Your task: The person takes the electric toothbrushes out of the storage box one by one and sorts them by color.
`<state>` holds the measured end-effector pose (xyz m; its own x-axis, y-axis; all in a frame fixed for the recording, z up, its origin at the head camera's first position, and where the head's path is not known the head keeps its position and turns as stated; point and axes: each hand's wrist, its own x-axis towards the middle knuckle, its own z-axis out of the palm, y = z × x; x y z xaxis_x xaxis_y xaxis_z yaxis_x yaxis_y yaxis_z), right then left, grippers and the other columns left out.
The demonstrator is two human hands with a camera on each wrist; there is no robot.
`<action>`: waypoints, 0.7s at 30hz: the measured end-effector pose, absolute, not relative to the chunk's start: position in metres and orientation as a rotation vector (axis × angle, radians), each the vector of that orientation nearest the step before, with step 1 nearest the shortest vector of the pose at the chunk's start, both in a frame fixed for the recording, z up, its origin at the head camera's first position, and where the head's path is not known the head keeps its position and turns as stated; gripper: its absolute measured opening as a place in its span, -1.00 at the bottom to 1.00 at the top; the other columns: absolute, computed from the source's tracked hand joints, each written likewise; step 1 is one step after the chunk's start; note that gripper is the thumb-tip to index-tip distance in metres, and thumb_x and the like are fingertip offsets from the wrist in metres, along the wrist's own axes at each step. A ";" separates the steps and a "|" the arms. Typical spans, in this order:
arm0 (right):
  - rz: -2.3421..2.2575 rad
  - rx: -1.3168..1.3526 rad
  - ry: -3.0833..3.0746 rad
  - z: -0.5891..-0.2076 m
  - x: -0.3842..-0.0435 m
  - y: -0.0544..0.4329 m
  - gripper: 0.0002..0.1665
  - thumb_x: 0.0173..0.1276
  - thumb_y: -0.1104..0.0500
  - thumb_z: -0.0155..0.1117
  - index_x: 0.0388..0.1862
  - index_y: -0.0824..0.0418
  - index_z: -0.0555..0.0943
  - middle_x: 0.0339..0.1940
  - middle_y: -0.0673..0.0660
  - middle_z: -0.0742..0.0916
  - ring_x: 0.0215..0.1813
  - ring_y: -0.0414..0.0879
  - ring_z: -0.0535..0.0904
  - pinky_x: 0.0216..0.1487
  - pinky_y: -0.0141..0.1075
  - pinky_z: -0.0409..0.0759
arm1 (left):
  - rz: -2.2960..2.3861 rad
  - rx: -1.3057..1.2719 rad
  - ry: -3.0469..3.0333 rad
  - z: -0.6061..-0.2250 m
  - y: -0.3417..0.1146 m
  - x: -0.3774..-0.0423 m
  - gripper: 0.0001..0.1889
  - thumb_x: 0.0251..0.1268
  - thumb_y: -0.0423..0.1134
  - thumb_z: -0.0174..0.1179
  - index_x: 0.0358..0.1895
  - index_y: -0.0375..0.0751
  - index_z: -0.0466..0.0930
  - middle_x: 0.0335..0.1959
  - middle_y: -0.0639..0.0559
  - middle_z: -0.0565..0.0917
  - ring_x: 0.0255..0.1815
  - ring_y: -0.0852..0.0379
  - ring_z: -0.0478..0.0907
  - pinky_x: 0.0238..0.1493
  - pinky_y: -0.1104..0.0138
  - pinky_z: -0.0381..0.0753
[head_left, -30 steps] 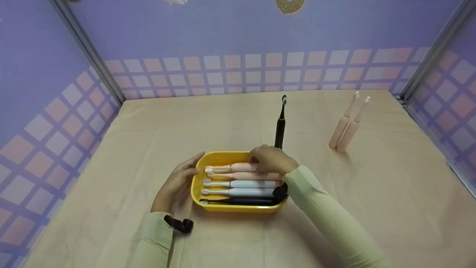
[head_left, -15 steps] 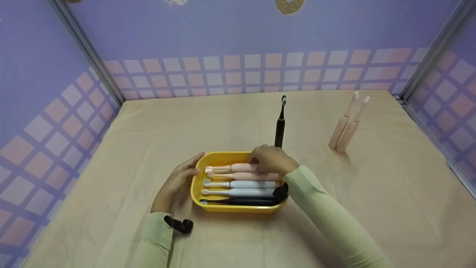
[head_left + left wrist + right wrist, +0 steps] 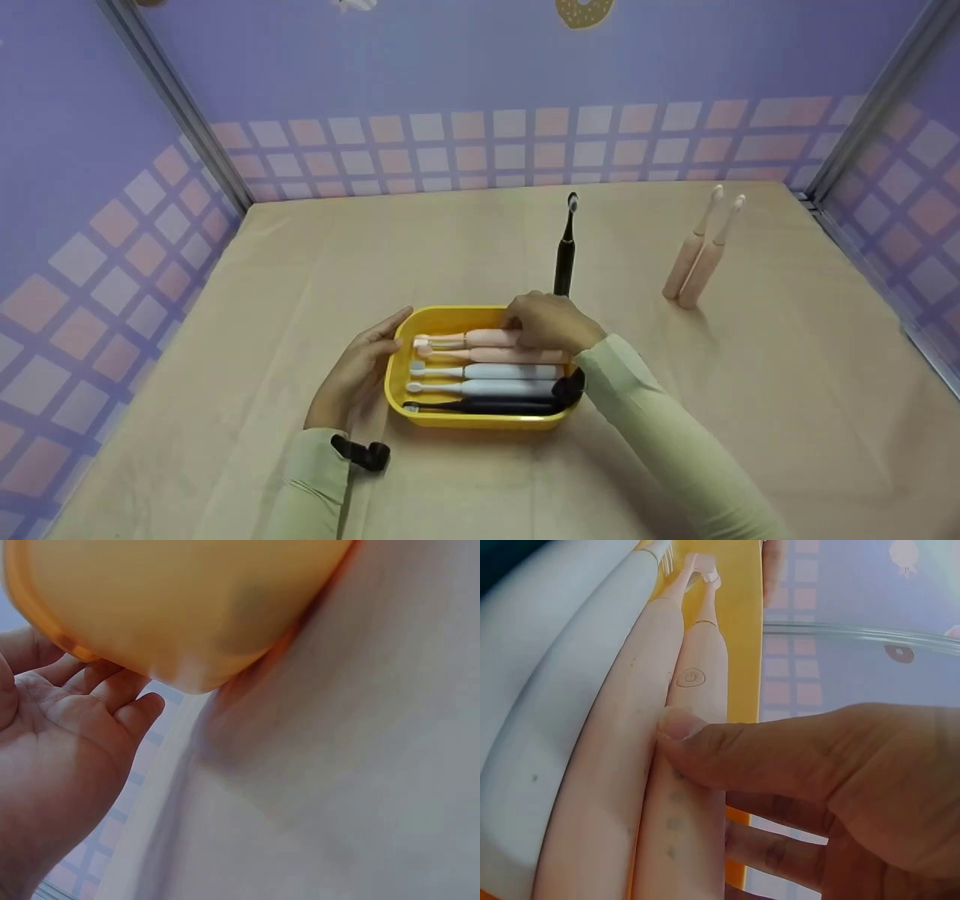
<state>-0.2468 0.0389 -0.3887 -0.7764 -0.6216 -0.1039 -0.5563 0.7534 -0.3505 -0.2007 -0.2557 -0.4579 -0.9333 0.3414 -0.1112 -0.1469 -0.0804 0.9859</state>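
A yellow plastic tray (image 3: pixel 480 421) holds electric toothbrushes lying side by side, heads to the left. Two are pink, two are white, and black shows along the near wall. My left hand (image 3: pixel 358 367) grips the tray's left end, thumb at the rim; in the left wrist view its fingers (image 3: pixel 139 716) lie against the outer wall. Over the tray's far right part, my right hand (image 3: pixel 551 322) holds the farthest pink toothbrush (image 3: pixel 487 337). In the right wrist view the thumb lies across that toothbrush's handle (image 3: pixel 694 701) below the power button, the other fingers on its far side.
A black electric toothbrush (image 3: pixel 565 259) stands upright just behind the tray. Two pink electric toothbrushes (image 3: pixel 703 270) stand close together at the right. Purple walls with checked bands (image 3: pixel 510 142) enclose the cloth-covered table (image 3: pixel 375 255) at the back and sides.
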 end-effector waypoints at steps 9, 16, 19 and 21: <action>-0.469 -0.958 2.742 -0.389 -0.247 0.039 -0.67 0.12 0.40 0.28 -0.16 0.13 0.77 -0.17 0.03 0.76 -0.16 -0.06 0.54 -0.07 -0.12 0.54 | 2.116 0.160 1.843 -0.458 -0.255 -0.201 -0.37 0.43 -0.40 -0.16 0.54 -0.13 -0.02 0.57 -0.02 -0.01 0.55 0.00 0.04 0.44 0.24 0.23; -0.485 -0.968 2.752 -0.389 -0.248 0.039 -0.70 0.12 0.39 0.29 -0.18 0.15 0.76 -0.19 0.03 0.76 -0.20 -0.06 0.54 -0.10 -0.12 0.53 | 2.080 0.214 1.882 -0.459 -0.256 -0.201 -0.36 0.43 -0.39 -0.19 0.55 -0.16 -0.07 0.57 -0.09 -0.03 0.54 -0.03 0.04 0.36 0.37 0.35; -0.481 -0.946 2.755 -0.388 -0.248 0.038 -0.71 0.14 0.34 0.34 -0.14 0.15 0.76 -0.15 0.03 0.77 -0.16 -0.05 0.56 -0.05 -0.09 0.54 | 2.083 0.197 1.873 -0.459 -0.256 -0.201 -0.37 0.44 -0.39 -0.20 0.55 -0.13 -0.05 0.57 -0.05 0.00 0.53 -0.01 0.08 0.34 0.38 0.38; -0.479 -0.927 2.752 -0.387 -0.247 0.038 -0.70 0.15 0.32 0.36 -0.11 0.15 0.75 -0.13 0.04 0.76 -0.13 -0.03 0.57 -0.01 -0.07 0.54 | 2.098 0.171 1.857 -0.458 -0.255 -0.200 -0.38 0.44 -0.39 -0.20 0.54 -0.11 -0.03 0.57 -0.02 0.02 0.53 0.01 0.09 0.36 0.36 0.36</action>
